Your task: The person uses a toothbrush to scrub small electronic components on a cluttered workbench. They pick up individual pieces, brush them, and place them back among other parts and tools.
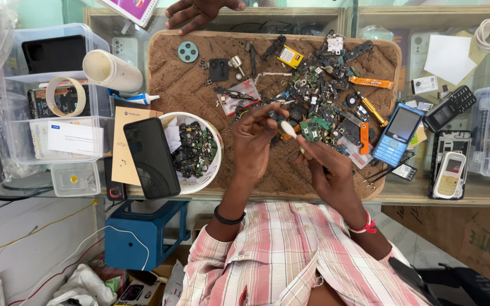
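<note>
Just right of the white bowl (199,184) of circuit scraps, over the brown work mat (182,85), I see my left hand (254,144) with fingers curled in and thumb and forefinger pinched on a small white oblong piece (288,130), smooth and rounded at its end. Further right of the bowl, my right hand (330,170) is loosely clenched, its fingertips touching the lower end of that same piece, though I cannot tell whether it also grips a thin tool.
</note>
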